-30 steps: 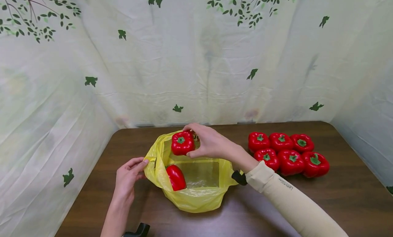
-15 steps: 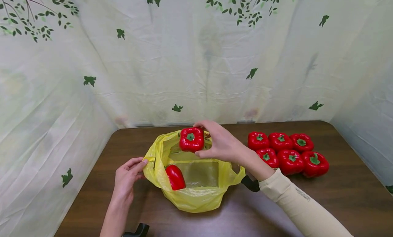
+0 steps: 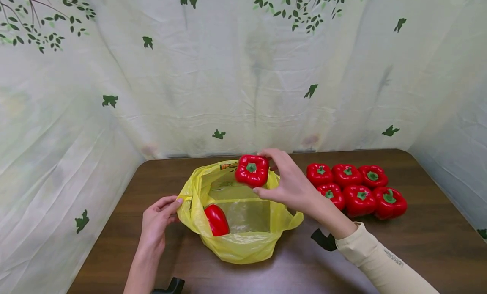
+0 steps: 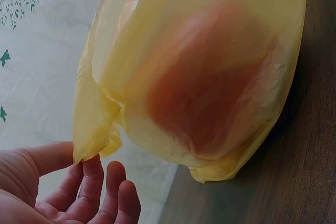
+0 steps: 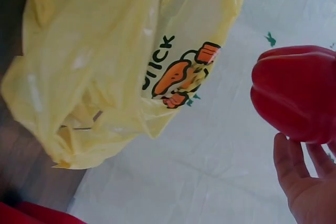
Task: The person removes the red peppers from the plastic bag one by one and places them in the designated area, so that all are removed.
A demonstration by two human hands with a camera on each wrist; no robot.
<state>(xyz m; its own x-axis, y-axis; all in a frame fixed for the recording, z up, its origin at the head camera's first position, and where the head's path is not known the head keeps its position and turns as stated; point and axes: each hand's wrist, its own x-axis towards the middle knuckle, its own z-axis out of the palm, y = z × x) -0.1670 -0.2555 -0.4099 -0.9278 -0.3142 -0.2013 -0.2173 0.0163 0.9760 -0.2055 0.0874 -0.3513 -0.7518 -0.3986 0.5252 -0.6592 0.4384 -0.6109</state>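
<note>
A yellow plastic bag (image 3: pixel 243 247) stands with its mouth spread wide on the table. At its left edge my left hand (image 3: pixel 157 218) pinches the bag's handle between thumb and fingers, which the left wrist view also shows. Inside, on the left, lies one red bell pepper (image 3: pixel 217 220); its shape shows through the plastic in the left wrist view. My right hand (image 3: pixel 291 184) grips another red bell pepper (image 3: pixel 252 170), stem facing the head camera, above the bag's back right rim. The right wrist view shows this held pepper (image 5: pixel 296 93) apart from the bag's printed side.
Two rows of red bell peppers (image 3: pixel 359 200) sit on the right of the brown wooden table (image 3: pixel 430 243). A pale curtain (image 3: pixel 247 95) with leaf prints hangs behind the table. Black straps (image 3: pixel 323 240) show near both wrists.
My right hand has carried its bell pepper rightward and slightly up, from over the bag's left back to its right back rim. My left hand keeps its hold on the bag.
</note>
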